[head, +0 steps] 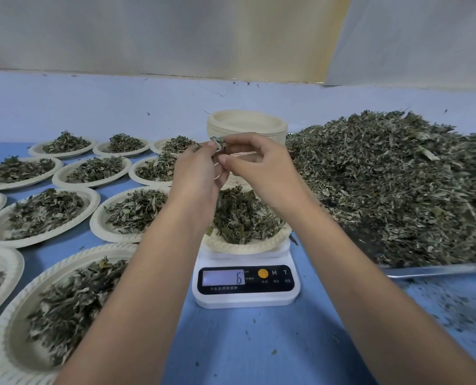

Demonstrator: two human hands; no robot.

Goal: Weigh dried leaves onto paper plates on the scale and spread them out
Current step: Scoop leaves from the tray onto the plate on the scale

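A white digital scale (245,284) stands at the table's middle and its display shows 6. On it sits a paper plate (242,245) holding a heap of dried green leaves (242,215). Both hands are raised above that plate, close together. My left hand (196,173) and my right hand (259,168) pinch a small clump of dried leaves (218,142) between their fingertips. The hands hide the plate's far part.
Several filled paper plates (44,215) cover the blue table on the left. A stack of empty plates (248,126) stands behind the hands. A large pile of dried leaves (397,184) lies on a metal tray (436,269) at the right. Leaf crumbs dot the table near it.
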